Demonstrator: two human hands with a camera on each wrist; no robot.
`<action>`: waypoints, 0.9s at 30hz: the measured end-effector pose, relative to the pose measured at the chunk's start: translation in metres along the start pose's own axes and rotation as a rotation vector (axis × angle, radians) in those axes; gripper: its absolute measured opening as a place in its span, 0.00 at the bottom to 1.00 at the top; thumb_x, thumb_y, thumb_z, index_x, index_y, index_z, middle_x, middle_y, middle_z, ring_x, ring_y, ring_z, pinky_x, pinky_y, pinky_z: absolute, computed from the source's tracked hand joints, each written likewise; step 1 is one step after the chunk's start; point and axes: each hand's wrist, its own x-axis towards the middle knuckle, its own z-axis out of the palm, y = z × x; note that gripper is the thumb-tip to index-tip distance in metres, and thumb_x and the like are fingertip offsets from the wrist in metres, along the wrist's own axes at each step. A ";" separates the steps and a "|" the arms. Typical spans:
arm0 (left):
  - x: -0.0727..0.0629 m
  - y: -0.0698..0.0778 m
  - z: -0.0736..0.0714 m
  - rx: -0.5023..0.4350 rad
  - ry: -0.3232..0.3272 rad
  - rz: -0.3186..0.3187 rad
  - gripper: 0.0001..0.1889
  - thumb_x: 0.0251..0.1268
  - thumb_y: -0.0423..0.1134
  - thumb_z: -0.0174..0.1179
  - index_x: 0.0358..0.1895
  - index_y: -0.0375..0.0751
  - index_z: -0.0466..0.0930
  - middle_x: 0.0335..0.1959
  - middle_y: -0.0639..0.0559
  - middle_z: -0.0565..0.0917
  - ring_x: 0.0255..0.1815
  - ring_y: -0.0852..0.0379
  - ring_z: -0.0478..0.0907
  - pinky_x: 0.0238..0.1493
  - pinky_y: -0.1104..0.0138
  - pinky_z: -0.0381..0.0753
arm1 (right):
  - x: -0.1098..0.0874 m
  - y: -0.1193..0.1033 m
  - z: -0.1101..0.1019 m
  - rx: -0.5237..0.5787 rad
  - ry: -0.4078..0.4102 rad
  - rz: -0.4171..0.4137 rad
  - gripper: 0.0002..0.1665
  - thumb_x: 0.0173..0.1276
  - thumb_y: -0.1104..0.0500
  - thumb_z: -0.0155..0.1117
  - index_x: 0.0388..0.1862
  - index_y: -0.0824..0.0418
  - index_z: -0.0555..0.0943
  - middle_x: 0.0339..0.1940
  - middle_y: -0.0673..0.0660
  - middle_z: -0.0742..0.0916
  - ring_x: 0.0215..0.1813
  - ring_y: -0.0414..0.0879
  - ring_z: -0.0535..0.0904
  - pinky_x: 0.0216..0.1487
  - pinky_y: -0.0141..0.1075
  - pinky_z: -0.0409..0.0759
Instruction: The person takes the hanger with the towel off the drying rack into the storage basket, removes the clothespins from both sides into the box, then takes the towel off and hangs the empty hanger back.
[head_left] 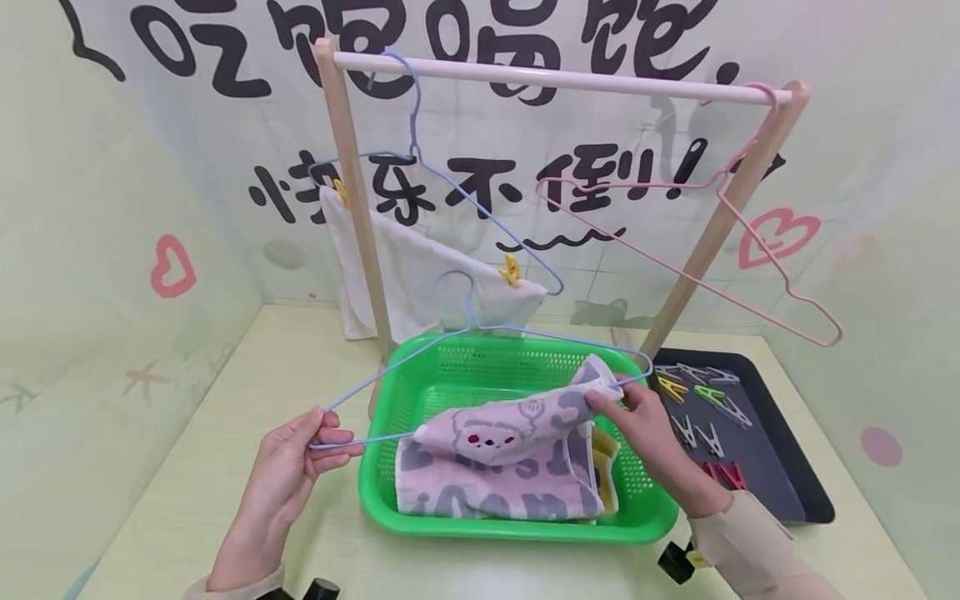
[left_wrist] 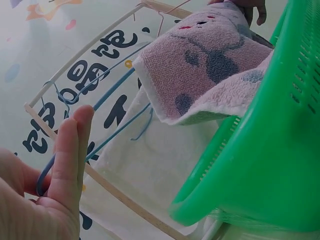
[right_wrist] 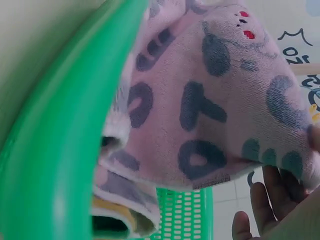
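Two grips: blue hanger (head_left: 471, 323) pinched by left hand (head_left: 292, 454), pink towel (head_left: 498, 483) by right hand (head_left: 651, 429).
Towel: draped over hanger, partly inside green basket (head_left: 517, 530).
Handling: probably soft, light; corners best gripped.

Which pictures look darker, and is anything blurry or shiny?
Head view: the brightest, with a gleam on the white rail; left wrist view: dimmer and greyer; right wrist view: also dim, the near rim of the green basket soft and blurry with a pale sheen, the right-hand fingers in shadow.

A pink-grey towel (head_left: 517, 454) drapes over a blue hanger (head_left: 473, 326).
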 end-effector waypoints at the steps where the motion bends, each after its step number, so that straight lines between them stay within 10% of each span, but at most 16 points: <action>1: 0.000 0.000 0.000 0.000 0.004 0.000 0.17 0.76 0.37 0.41 0.31 0.37 0.79 0.24 0.47 0.86 0.27 0.51 0.85 0.29 0.69 0.84 | 0.000 0.000 0.001 0.010 -0.007 0.000 0.18 0.66 0.59 0.62 0.47 0.73 0.76 0.36 0.53 0.84 0.36 0.36 0.76 0.39 0.27 0.76; 13: -0.002 0.011 -0.009 -0.111 0.064 0.030 0.17 0.75 0.35 0.42 0.31 0.33 0.79 0.25 0.45 0.85 0.28 0.50 0.85 0.31 0.69 0.84 | -0.006 0.021 -0.004 -0.222 -0.257 -0.222 0.06 0.60 0.63 0.68 0.28 0.66 0.81 0.21 0.50 0.81 0.21 0.35 0.69 0.19 0.27 0.69; 21: -0.003 0.010 -0.011 -0.092 0.040 0.028 0.16 0.75 0.35 0.43 0.31 0.34 0.78 0.25 0.44 0.86 0.27 0.49 0.85 0.31 0.68 0.84 | -0.002 0.032 -0.001 -0.526 -0.203 -0.303 0.09 0.56 0.61 0.71 0.22 0.58 0.79 0.17 0.45 0.78 0.20 0.33 0.65 0.19 0.27 0.67; 27: -0.003 0.009 -0.011 -0.095 0.013 0.028 0.17 0.76 0.35 0.41 0.31 0.34 0.78 0.25 0.44 0.86 0.27 0.49 0.85 0.31 0.68 0.84 | 0.008 0.030 -0.004 -0.750 0.011 -0.356 0.07 0.53 0.65 0.72 0.21 0.58 0.81 0.20 0.49 0.80 0.19 0.37 0.65 0.16 0.30 0.62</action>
